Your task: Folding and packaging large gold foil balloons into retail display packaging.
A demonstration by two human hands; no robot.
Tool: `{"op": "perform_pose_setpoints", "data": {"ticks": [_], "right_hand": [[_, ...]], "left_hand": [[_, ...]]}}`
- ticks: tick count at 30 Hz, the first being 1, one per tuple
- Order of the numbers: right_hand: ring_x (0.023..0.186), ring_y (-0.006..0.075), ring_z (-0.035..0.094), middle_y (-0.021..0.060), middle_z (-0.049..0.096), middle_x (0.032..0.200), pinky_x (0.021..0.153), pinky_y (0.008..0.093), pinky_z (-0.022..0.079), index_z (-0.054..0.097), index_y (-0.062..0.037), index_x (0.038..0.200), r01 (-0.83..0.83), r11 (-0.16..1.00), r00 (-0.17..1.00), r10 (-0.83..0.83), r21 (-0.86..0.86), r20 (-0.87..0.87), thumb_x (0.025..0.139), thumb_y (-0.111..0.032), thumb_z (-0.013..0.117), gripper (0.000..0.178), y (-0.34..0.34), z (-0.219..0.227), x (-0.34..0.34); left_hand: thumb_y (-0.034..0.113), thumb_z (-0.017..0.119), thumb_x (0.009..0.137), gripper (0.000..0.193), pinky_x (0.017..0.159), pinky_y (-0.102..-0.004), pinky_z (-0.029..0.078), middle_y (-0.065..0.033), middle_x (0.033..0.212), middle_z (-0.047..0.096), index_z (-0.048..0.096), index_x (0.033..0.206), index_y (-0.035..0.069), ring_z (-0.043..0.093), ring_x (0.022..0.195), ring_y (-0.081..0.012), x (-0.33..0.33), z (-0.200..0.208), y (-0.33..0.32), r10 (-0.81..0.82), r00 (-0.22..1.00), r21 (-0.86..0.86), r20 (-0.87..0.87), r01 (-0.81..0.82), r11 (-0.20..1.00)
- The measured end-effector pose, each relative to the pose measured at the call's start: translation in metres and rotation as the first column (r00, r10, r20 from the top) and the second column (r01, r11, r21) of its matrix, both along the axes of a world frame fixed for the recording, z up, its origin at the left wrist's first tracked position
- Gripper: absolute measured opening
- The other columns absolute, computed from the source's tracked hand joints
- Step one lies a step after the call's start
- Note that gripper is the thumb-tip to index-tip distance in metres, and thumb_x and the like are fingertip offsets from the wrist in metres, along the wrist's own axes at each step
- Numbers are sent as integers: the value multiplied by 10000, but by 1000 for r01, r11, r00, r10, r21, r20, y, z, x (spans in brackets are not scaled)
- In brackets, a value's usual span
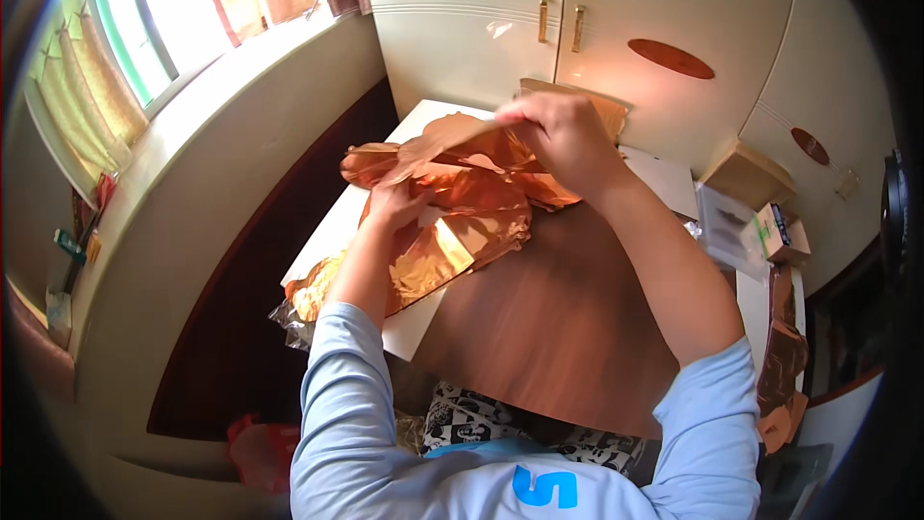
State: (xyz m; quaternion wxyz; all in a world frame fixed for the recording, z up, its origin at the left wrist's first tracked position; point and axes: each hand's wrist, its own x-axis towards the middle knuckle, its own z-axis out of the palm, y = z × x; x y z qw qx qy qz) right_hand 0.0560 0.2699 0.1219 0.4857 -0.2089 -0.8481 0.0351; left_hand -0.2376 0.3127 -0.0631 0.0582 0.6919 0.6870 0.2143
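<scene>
A pile of shiny orange-gold foil sheets (452, 250) with rounded, scalloped edges lies crumpled across the left part of the table. My right hand (563, 130) is closed in a pinch on the upper edge of one foil sheet (448, 142), raising it above the others. Lower and to the left, my left hand (390, 207) rests against the foil, thumb apart from the fingers. The raised sheet partly covers those fingertips.
The table has a white top (318, 255) and a brown wood-grain board (558, 318). Clear plastic wrap (292, 323) hangs at its left edge. Cardboard (608, 116) leans behind; a clear plastic box (727, 228) and small carton (782, 234) stand right. Cabinet doors (462, 48) close off the back.
</scene>
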Motion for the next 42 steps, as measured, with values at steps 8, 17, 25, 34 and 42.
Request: {"op": "perform_pose_setpoints", "data": {"ticks": [8,17,25,34,42], "right_hand": [[888,191,632,33,700,962,913,431,464,726,-109,936,-32,996,831,-21,86,555,734,-103,661,212,-168,-83,136],[1288,304,536,42,687,1218,1114,602,310,735,-165,1012,416,619,844,10,-666,536,679,76,532,459,-219,-132,259],[1395,378,365,207,412,1496,1163,551,223,495,-42,1386,712,619,626,-343,-333,700,931,-427,579,602,-201,-179,229],[1384,424,342,254,390,1477,1152,553,232,469,-9,1387,796,553,562,-527,-245,638,924,-424,596,634,-220,-191,257],[793,202,671,113,710,857,725,318,519,679,14,922,869,125,294,-908,-478,298,899,-96,647,116,-171,-165,475]], "left_hand": [[472,586,927,547,847,-467,516,-199,1026,662,564,1264,41,639,932,-349,-112,-52,68,361,908,74,213,-383,921],[148,691,857,322,758,-396,550,-139,868,708,654,1152,24,685,781,-268,-52,-6,38,162,975,398,154,-211,893],[141,694,868,399,1034,-447,435,-203,1367,519,612,1246,42,513,1249,-358,127,2,-111,-667,731,308,145,608,732],[405,703,808,687,1122,-507,310,-197,1422,467,518,1348,24,393,1358,-382,228,4,-116,-853,515,55,-81,857,512],[381,734,756,719,1113,-535,304,-228,1405,455,512,1342,28,390,1338,-427,221,5,-143,-818,572,85,-67,820,567]]}}
